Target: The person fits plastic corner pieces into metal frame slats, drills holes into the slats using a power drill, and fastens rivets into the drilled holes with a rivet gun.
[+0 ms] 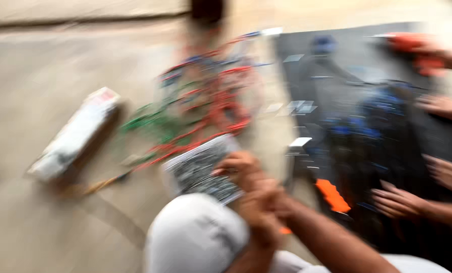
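Setting: a workshop or assembly floor, seen through heavy motion blur. Bare, pale concrete-like floor (44,76) is used as the working surface. A loose tangle of red, green and blue wires (201,106) is spread over it. A large black panel (367,116) is laid flat, dotted with small pale rectangles and blue parts. A long pale carton (74,134) is set down nearby. Several hands are gathered around the panel.

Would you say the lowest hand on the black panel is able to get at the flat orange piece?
Probably yes: the co-worker's hand lies flat on the black panel, and the flat orange piece sits just left of its fingertips, nothing visibly between, though the picture is blurred.
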